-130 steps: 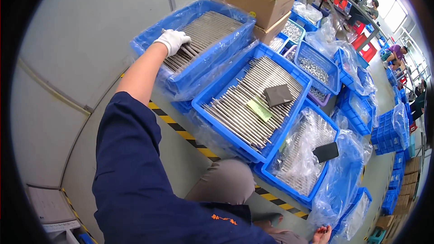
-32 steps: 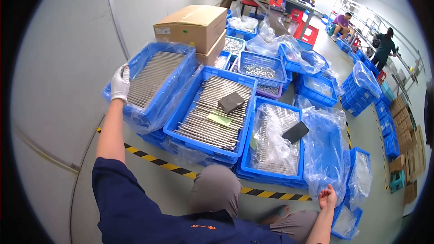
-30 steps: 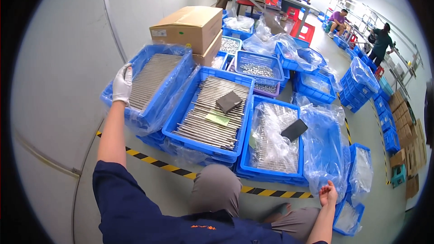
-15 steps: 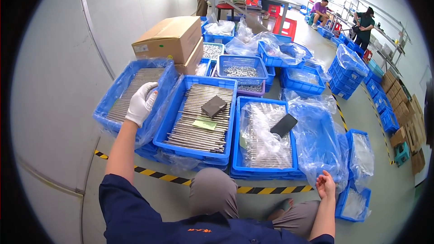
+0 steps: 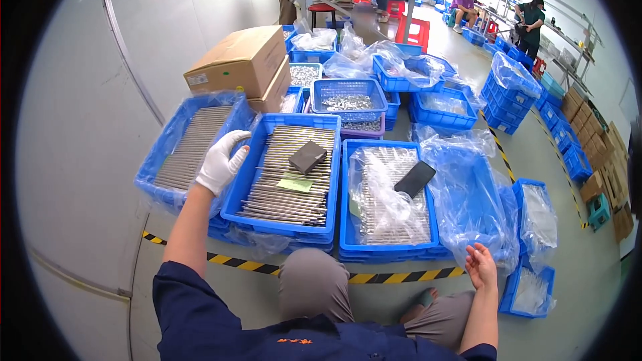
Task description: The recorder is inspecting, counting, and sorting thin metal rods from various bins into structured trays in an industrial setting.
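My left hand (image 5: pixel 222 166) wears a white glove with bare fingertips. It hovers over the gap between two blue crates, its thumb and fingers apart, nothing visible in it. One is the left crate (image 5: pixel 160 190), lined with plastic film and filled with metal rods (image 5: pixel 194 144). The middle crate (image 5: pixel 277 226) holds more metal rods (image 5: pixel 284 204), with a dark block (image 5: pixel 307 158) and a yellow-green paper slip (image 5: pixel 294 184) on top. My bare right hand (image 5: pixel 481 267), fingers loosely curled and apart, is near the front of a film-lined blue crate (image 5: pixel 468 194).
Another blue crate (image 5: pixel 388 252) holds rods under crumpled plastic, with a black phone-like slab (image 5: pixel 414 178) on top. Cardboard boxes (image 5: pixel 237 60) stand behind the left crate. A blue basket (image 5: pixel 348 87) contains small metal parts. Striped tape (image 5: pixel 378 277) crosses the floor; several people work farther back.
My left hand has shifted right, from over the left crate's rods toward the middle crate, and its fingers have spread. The right hand has barely moved. The view has shifted slightly.
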The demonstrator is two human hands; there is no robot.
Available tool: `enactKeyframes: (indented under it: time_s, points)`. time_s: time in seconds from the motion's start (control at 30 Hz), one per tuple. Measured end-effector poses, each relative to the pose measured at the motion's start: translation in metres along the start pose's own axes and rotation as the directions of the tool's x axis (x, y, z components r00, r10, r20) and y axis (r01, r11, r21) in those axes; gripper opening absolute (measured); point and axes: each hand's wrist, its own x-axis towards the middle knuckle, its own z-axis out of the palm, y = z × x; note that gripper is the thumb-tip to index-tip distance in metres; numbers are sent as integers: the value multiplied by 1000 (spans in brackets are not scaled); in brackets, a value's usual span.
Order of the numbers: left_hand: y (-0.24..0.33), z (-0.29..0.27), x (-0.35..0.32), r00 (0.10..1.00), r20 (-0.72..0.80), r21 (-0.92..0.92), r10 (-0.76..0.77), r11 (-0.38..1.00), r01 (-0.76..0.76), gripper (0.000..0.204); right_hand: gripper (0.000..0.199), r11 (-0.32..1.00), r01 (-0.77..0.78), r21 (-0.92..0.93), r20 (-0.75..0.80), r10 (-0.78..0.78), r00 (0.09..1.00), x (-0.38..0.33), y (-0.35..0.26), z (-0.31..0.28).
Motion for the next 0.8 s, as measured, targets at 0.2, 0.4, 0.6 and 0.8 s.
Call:
enactKeyframes:
  time_s: [0.2, 0.4, 0.6, 0.8]
  points:
    - [28, 30, 1, 988, 69, 27, 137, 990, -139, 29, 20, 1000, 8, -8, 36, -7, 999, -4, 4, 3]
    - [63, 90, 14, 938, 212, -112, 274, 960, -255, 28, 28, 997, 8, -78, -25, -10, 1000, -2, 4, 1]
    - [111, 163, 7, 828, 396, -339, 397, 901, -270, 27, 31, 965, 96, -244, 28, -92, 995, -9, -6, 41]
    - [163, 260, -9, 604, 513, -484, 610, 787, -383, 26, 24, 888, 156, -432, 221, -63, 973, -35, -1, 31]
